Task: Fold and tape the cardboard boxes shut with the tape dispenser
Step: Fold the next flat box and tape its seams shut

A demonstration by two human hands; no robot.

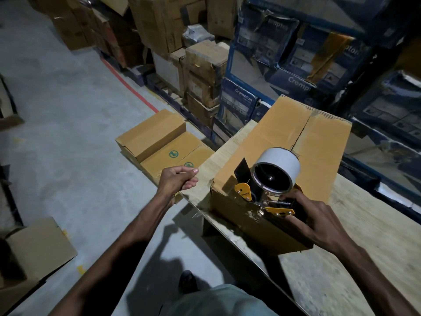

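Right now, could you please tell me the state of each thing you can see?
Box on the table: flaps folded shut, no tape visible on the seam.
Tape dispenser: loaded with a roll, at the box's near end.
Right hand: grips the tape dispenser.
Left hand: fingers curled, holding nothing visible.
Stacked boxes on the floor: shut.

We stand at a wooden table (364, 236). At twelve o'clock a closed cardboard box (284, 142) fills its near end, and the tape dispenser (273, 172) rises from the box's near edge, blocking a low reach across. Bare tabletop lies open at three o'clock. At eleven o'clock low cartons (159, 137) sit on the floor just beside the table. Stacked cartons (205, 71) wall off twelve to two. Grey floor (68, 110) lies open toward ten; an open box (38, 247) sits at eight.
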